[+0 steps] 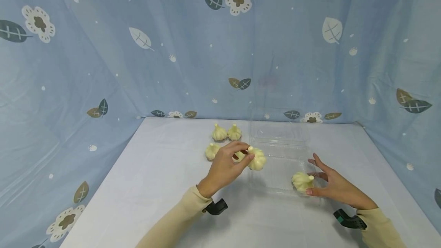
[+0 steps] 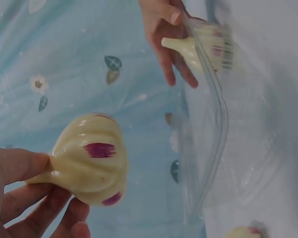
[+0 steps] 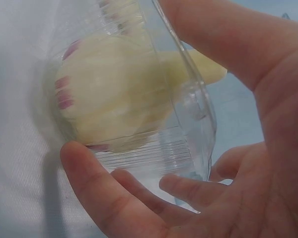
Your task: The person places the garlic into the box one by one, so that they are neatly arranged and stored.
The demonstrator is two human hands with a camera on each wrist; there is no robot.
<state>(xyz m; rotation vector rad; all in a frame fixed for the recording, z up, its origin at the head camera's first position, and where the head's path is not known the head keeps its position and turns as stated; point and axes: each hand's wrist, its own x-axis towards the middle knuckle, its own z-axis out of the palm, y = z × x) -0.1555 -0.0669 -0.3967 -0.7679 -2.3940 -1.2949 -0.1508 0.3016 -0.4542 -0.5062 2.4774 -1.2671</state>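
Observation:
My left hand (image 1: 225, 165) pinches a pale garlic bulb (image 1: 257, 159) by its stem, thumb on one side and fingers on the other. Purple streaks mark this bulb in the left wrist view. It hangs above the left side of a clear plastic clamshell box (image 1: 275, 191). At the box's right end, my right hand (image 1: 339, 187) grips the near right corner, thumb in front and fingers around the outside wall. Inside that corner lies another garlic bulb (image 1: 302, 181), its stem pointing right; the right wrist view shows it through the plastic (image 3: 188, 144).
The box's raised clear lid (image 1: 277, 131) leans back toward the patterned blue curtain (image 1: 193, 49). Several garlic bulbs (image 1: 219, 133) stand on the white table (image 1: 165, 171) left of the box, one partly hidden behind my left hand.

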